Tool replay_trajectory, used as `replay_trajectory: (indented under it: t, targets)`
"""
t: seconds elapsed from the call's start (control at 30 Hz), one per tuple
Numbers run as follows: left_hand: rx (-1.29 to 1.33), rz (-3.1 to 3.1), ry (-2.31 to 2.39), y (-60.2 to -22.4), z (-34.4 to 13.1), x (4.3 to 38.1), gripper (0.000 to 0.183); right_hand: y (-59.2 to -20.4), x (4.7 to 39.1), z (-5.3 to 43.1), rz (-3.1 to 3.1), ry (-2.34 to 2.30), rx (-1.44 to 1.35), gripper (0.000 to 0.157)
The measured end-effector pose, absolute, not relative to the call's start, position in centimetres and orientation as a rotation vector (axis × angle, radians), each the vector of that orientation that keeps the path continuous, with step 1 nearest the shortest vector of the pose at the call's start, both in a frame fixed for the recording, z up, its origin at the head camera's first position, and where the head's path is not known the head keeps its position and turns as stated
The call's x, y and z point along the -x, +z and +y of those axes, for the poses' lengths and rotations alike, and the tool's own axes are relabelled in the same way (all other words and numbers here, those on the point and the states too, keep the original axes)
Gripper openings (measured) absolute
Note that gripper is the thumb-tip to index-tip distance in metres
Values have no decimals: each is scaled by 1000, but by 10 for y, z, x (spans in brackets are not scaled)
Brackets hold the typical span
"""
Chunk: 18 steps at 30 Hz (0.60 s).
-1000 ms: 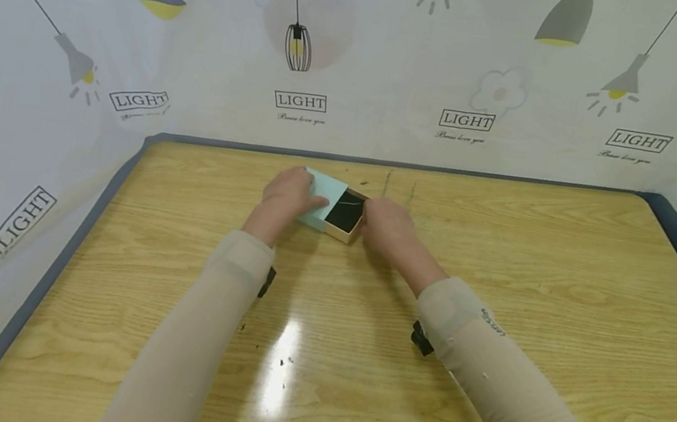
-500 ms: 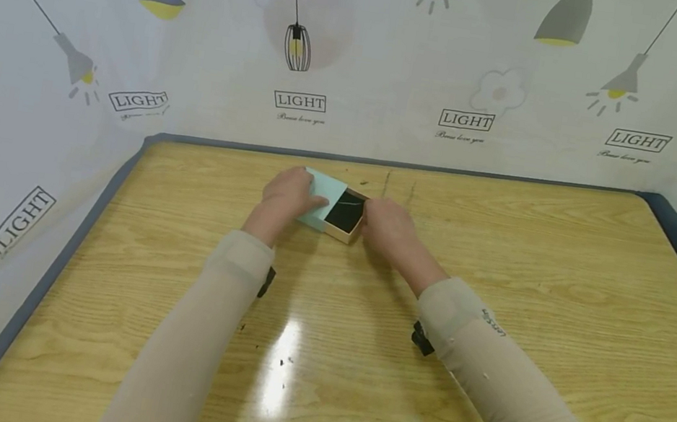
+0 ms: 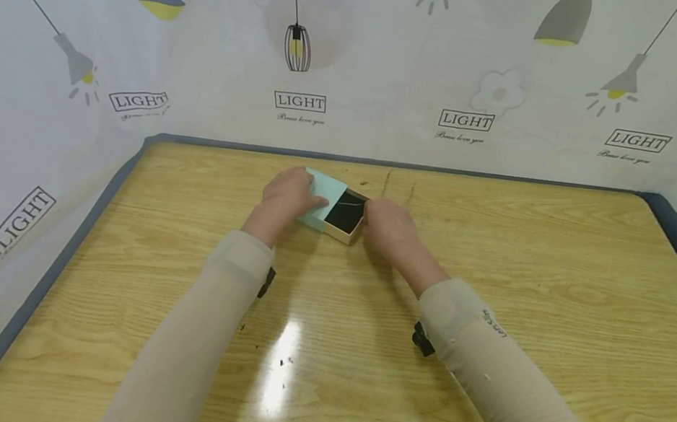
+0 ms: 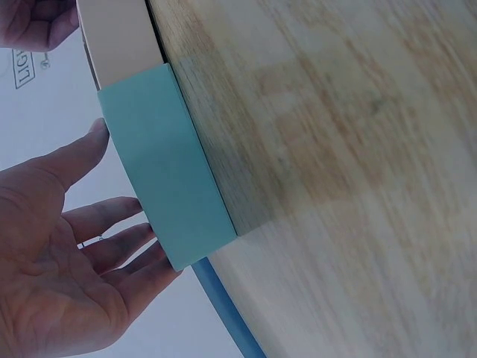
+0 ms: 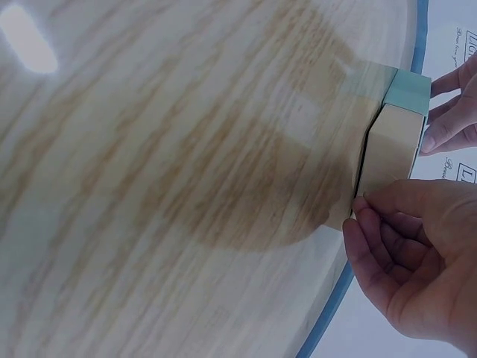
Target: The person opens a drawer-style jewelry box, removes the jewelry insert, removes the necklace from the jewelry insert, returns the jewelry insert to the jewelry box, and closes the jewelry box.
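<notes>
A small drawer-style gift box lies at the back of the table, its mint-green sleeve (image 3: pixel 327 189) on the left and its cream inner tray (image 3: pixel 337 233) drawn partway out to the right. Black lining (image 3: pixel 348 211) with a thin pale line across it shows inside the tray. My left hand (image 3: pixel 288 195) grips the sleeve, thumb on top; in the left wrist view the fingers reach along the sleeve (image 4: pixel 164 164). At the tray's outer end, my right hand (image 3: pixel 390 227) pinches the tray wall between thumb and fingers, seen beside the tray (image 5: pixel 391 145) in the right wrist view.
The wood-grain table (image 3: pixel 533 269) has a dark blue edge strip (image 3: pixel 243 147) along its back and left. Behind it hangs a white cloth (image 3: pixel 376 49) printed with lamps. Dark specks (image 3: pixel 283 362) mark the tabletop near a bright reflection.
</notes>
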<state>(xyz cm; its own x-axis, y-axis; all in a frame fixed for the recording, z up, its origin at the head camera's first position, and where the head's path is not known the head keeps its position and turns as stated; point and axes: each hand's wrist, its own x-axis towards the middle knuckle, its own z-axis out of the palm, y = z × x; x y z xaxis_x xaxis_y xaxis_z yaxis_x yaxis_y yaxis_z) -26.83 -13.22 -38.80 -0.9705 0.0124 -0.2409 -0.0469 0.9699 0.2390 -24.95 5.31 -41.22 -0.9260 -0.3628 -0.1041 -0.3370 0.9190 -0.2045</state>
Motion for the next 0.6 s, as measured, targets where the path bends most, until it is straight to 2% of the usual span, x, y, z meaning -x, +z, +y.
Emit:
replay_trajectory:
  t: [0.6]
  targets:
    - [30, 2873, 360, -388, -132, 268, 53, -413, 250, 53, 2938, -279, 543, 15]
